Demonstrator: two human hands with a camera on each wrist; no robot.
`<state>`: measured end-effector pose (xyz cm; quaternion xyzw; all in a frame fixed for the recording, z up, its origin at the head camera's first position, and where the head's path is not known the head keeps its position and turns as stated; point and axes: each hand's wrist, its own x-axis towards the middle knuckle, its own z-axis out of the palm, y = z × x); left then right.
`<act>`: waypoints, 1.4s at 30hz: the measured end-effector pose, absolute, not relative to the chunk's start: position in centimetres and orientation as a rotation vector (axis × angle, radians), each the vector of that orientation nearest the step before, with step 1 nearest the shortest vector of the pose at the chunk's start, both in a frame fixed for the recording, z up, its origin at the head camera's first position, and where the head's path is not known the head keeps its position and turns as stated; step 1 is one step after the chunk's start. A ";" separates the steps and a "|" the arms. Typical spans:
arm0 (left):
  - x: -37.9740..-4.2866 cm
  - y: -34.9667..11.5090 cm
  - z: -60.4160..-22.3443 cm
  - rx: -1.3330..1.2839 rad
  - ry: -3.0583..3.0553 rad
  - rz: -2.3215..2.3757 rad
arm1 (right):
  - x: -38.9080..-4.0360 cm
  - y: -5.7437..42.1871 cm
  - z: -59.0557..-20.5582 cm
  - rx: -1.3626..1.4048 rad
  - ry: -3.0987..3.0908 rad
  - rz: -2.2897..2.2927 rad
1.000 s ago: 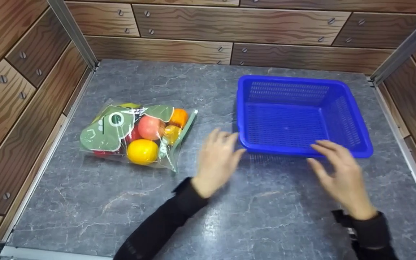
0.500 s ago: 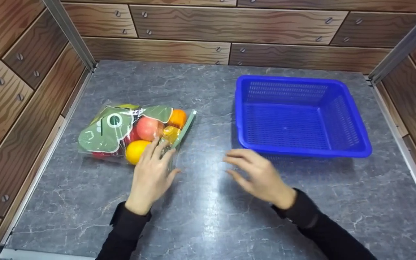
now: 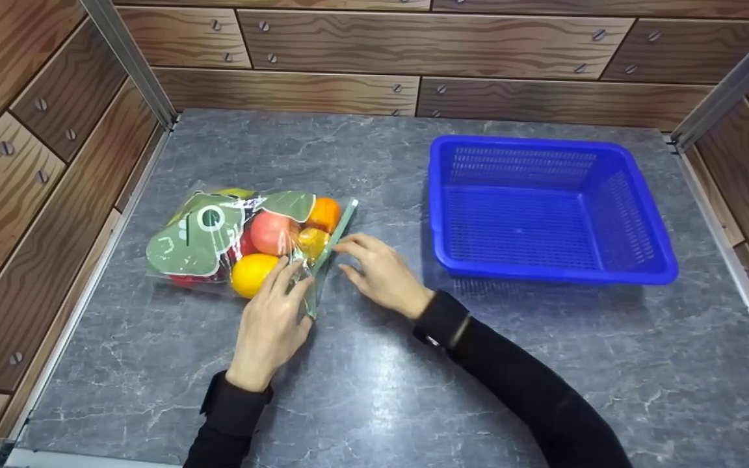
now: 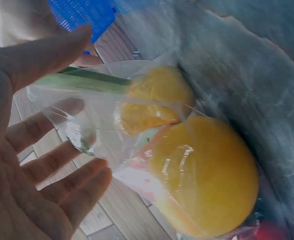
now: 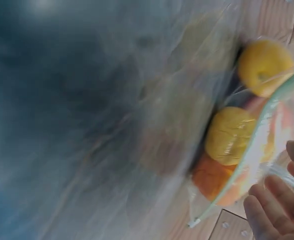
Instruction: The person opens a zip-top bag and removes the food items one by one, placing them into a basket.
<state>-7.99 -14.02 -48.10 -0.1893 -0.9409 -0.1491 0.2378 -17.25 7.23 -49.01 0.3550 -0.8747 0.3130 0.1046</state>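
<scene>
A clear zip bag (image 3: 200, 242) with a green dinosaur print lies on the left of the table, filled with several fruits. Among them are a yellow fruit (image 3: 252, 274), a pink-red fruit (image 3: 273, 233) and an orange one (image 3: 324, 213). My left hand (image 3: 269, 338) is at the bag's lower right corner, its loosely bent fingers touching the clear film; in the left wrist view the thumb stands apart from the fingers. My right hand (image 3: 382, 273) has its fingertips close beside the green zip strip (image 3: 342, 227); whether they touch it cannot be told. In the right wrist view its fingers (image 5: 266, 215) look relaxed.
A blue plastic basket (image 3: 438, 214) with slotted walls stands on the right, nothing inside it. Wood-patterned panels (image 3: 322, 45) and metal posts (image 3: 131, 65) enclose the grey marbled table (image 3: 374, 416) at the back and sides.
My left hand has gone from beside the basket leftward onto the bag's lower right corner. My right hand has left the basket's front rim and come across to the zip strip. The basket stays put.
</scene>
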 end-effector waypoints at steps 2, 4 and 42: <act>-8.1 -14.1 -48.3 -0.520 -2.547 -0.433 | -17.9 6.6 -49.2 1.043 -2.602 0.897; -8.2 -14.2 -48.4 -0.527 -2.515 -0.457 | -18.4 6.1 -49.5 1.051 -2.607 0.850; -8.1 -14.3 -43.5 -0.421 -2.089 -1.004 | -17.7 6.1 -47.4 0.881 -2.225 0.835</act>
